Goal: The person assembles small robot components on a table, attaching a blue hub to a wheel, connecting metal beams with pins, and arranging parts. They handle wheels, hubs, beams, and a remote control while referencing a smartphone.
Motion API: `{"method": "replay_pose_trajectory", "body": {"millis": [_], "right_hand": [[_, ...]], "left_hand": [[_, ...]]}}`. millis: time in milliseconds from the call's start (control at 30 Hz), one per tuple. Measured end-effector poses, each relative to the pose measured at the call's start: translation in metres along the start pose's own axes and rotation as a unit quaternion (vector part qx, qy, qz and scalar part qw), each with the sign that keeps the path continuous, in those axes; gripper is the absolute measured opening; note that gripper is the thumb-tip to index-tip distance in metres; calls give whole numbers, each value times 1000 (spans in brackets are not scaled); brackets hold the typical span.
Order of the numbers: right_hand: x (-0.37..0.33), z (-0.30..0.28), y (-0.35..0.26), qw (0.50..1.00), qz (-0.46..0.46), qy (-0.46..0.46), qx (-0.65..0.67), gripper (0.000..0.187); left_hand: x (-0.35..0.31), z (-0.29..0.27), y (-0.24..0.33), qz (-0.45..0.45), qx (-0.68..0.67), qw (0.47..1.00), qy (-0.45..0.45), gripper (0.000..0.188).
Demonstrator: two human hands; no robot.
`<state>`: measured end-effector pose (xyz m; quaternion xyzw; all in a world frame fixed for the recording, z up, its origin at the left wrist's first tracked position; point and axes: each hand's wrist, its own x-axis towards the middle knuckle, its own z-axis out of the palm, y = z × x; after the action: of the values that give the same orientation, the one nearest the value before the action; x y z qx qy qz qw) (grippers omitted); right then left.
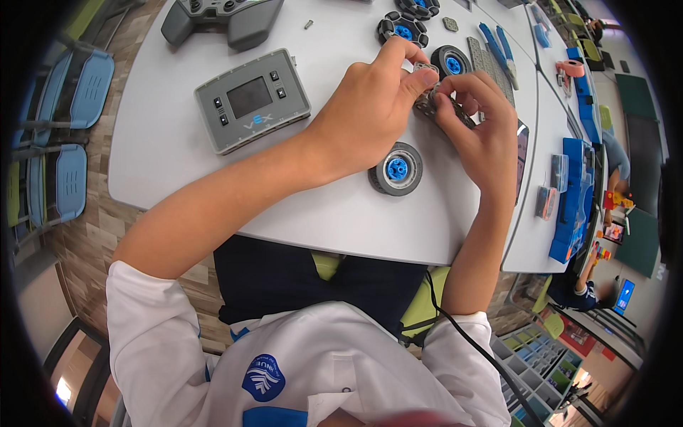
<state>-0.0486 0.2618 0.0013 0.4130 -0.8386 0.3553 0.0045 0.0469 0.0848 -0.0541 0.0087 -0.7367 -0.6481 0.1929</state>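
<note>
Two hands: both meet in the upper middle of the frame, over a white table (163, 135).
Left hand (370, 107): it comes from the lower left; the fingers are closed around the upper end of a small grey part, thumb and forefinger pinching it.
Right hand (484, 135): it comes from the lower right; the fingers are curled and hold the lower side of the same part.
Grey part (429, 99): a small dark grey piece with holes, held between both hands just above the table; most of it is hidden by the fingers, so I cannot tell its full shape.
Wheel near the hands (396, 169): a grey tyre with a blue hub, lying flat on the table just below the left hand and beside the right wrist.
Other wheels: one (451, 62) lies just above the hands; two more (403, 28) are at the upper edge of the frame.
Grey control box (252, 99): a flat box with a dark screen and small buttons, in the upper left of the table, well apart from the hands.
Grey controller (224, 20): it lies at the top edge, above the control box.
Blue strips (498, 44): long thin pieces in the upper right, beside a flat grey plate with holes (482, 57).
Blue tray (573, 192): it stands on the next table at the right side of the frame.
</note>
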Motion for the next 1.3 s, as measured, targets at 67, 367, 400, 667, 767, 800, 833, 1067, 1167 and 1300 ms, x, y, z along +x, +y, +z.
{"method": "replay_pose_trajectory", "body": {"millis": [67, 367, 400, 667, 767, 800, 833, 1067, 1167, 1300], "right_hand": [[1, -1, 1, 1000, -1, -7, 6, 12], [-9, -1, 19, 987, 46, -26, 150, 12], [-10, -1, 21, 985, 56, -28, 163, 12], [-9, -2, 18, 991, 60, -24, 115, 12], [-7, -5, 9, 997, 42, -29, 61, 13], [-6, -6, 5, 998, 34, -35, 48, 13], [-4, -8, 1, 998, 30, -39, 39, 14], [8, -13, -19, 989, -34, -86, -114, 9], [13, -15, -21, 980, -44, -107, -161, 10], [12, -17, -17, 992, 6, -110, -65, 16]], "left_hand": [[0, 0, 1, -6, 13, 1000, -6, 29], [0, 0, -1, 8, 36, 999, -25, 28], [0, -1, -1, 16, 23, 999, -27, 28], [-2, -1, -2, 3, 4, 1000, -25, 32], [-2, 0, -2, -2, 14, 1000, -25, 32], [-2, 0, -2, -5, 19, 999, -27, 32], [-2, 0, -2, -4, 20, 999, -25, 32], [-3, -1, 1, -13, 13, 1000, -17, 33], [-3, -1, 2, -18, 16, 1000, -20, 34], [-2, 0, 2, -28, -23, 999, -30, 35]]}}
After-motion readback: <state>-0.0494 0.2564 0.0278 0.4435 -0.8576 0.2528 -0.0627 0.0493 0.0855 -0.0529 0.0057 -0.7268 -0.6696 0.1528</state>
